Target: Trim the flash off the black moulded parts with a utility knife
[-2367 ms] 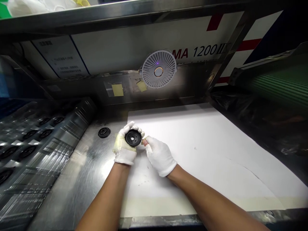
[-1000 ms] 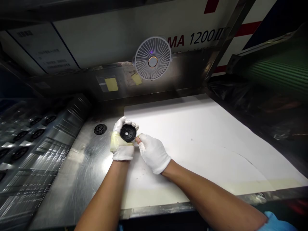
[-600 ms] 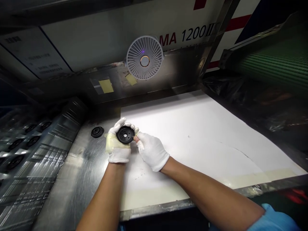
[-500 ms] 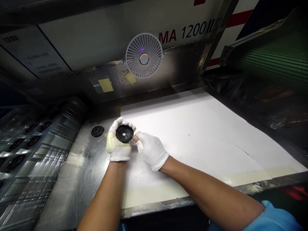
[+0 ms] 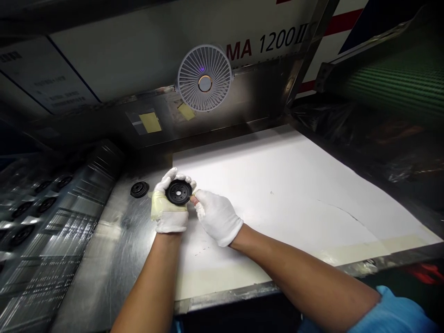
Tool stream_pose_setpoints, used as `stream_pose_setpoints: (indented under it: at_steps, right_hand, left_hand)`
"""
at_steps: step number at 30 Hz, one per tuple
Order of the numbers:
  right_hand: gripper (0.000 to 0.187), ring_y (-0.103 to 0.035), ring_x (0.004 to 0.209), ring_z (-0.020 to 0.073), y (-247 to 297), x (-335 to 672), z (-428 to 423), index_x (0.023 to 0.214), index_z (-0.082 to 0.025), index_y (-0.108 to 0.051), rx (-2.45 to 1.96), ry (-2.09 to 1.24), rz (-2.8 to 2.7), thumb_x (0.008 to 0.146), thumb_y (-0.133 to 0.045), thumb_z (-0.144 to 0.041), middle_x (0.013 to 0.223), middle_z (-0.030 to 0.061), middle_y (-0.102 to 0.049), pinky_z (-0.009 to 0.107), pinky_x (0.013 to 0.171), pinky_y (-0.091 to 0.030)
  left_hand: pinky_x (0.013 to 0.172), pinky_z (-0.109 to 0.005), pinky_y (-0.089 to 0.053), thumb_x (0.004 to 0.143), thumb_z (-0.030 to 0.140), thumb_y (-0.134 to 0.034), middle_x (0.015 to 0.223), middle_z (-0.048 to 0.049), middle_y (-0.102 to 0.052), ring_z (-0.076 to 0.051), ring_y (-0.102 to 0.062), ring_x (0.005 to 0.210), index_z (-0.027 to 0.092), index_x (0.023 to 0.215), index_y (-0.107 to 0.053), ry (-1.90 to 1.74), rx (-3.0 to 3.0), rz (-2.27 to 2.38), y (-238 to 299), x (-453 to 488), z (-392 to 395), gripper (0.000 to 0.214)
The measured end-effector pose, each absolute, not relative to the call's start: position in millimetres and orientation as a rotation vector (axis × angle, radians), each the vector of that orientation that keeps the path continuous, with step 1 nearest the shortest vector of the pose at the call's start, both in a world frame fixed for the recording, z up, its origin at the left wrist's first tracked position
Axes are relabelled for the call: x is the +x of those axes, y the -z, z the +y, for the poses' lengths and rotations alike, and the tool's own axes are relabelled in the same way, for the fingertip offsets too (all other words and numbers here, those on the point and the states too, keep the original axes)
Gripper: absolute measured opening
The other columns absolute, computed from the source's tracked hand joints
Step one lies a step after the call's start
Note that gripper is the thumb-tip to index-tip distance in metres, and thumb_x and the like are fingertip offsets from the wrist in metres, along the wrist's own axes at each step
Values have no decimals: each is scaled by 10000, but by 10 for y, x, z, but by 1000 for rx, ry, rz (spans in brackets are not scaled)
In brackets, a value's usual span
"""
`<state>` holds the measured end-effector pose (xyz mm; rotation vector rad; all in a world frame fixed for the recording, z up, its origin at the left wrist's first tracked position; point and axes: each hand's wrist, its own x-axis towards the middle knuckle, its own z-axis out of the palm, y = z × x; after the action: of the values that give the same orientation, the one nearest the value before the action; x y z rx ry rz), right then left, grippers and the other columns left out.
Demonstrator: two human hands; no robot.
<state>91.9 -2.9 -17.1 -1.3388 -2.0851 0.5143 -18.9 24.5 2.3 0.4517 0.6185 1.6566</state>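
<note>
Black round disc [image 5: 178, 192] lies cupped in white-gloved left hand [image 5: 169, 210]; white-gloved right hand [image 5: 217, 217] touches its rim, hands together. Loose grip could let disc slip, fall on steel counter [image 5: 114, 240], roll away. Second black ridged disc [image 5: 139, 189], just left, could get bumped.

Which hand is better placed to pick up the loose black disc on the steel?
Right hand, probably. The left hand is nearer the loose black disc but cradles the held black disc; the right's fingers only touch that disc's rim.
</note>
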Motion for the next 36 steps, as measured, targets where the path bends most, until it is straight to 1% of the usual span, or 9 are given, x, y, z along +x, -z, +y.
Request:
stream_pose_setpoints:
  at_steps: [5,10,13,15,20,24,28,33,36]
  right_hand:
    - [172,-534,692,148,150,888,-78,821,-205,-536,-1236,-577,-2097,909,-397,-255,790,-4,-599,251,586,-323]
    - [256,-486,625,117,130,944,-39,771,-202,-501,-1188,-647,-1969,944,-326,-273,684,-30,-533,223,589,-335]
    - [257,-460,590,117,123,996,16,737,-210,-490,-1214,-696,-1849,934,-348,-296,635,-41,-494,223,576,-323]
    - [235,-458,586,118,114,1031,58,733,-215,-484,-1250,-700,-1822,922,-374,-303,634,-43,-496,224,571,-316]
    - [183,-457,574,119,86,1100,135,732,-222,-470,-1311,-723,-1779,880,-461,-330,637,-48,-515,225,549,-303]
    - [234,-431,553,109,93,1110,147,648,-212,-432,-1292,-689,-1835,854,-503,-296,595,-54,-476,222,539,-296]
    - [249,-432,562,105,103,1081,113,628,-202,-424,-1278,-648,-1861,852,-502,-277,607,-48,-482,223,547,-302]
    - [249,-420,531,95,92,1025,33,601,-193,-441,-1117,-783,-1988,829,-532,-241,575,-53,-476,220,520,-299]
    - [244,-423,534,97,90,1022,29,614,-198,-440,-1135,-819,-1913,842,-513,-245,575,-55,-469,219,526,-309]
  left_hand:
    - [670,-303,-466,744,191,-537,664,-8,-545,-139,-550,671,162,783,-578,-1714,389,601,-25,-180,270,64]
    - [787,-374,-471,731,186,-556,722,-16,-576,-169,-582,769,153,785,-589,-1652,323,575,-20,-279,295,72]
    - [831,-408,-461,729,180,-552,783,-32,-596,-190,-587,846,152,791,-603,-1633,295,557,-52,-299,285,85]
    - [814,-409,-469,731,199,-561,782,-38,-596,-193,-587,842,152,786,-611,-1606,305,558,-91,-276,262,87]
    - [688,-336,-490,746,213,-573,679,-27,-565,-163,-570,672,131,771,-620,-1536,431,678,-179,-192,191,97]
    - [712,-318,-483,769,196,-551,663,-27,-555,-154,-563,672,123,769,-611,-1523,458,664,-169,-194,169,95]
    - [714,-306,-487,779,185,-535,664,-28,-546,-144,-554,672,119,768,-599,-1482,398,614,-164,-216,176,93]
    - [726,-335,-492,775,168,-521,654,-10,-532,-133,-541,654,131,750,-579,-1428,275,583,-204,-223,181,74]
    - [739,-339,-489,774,171,-523,654,-12,-533,-132,-542,659,132,753,-580,-1469,277,586,-219,-221,178,72]
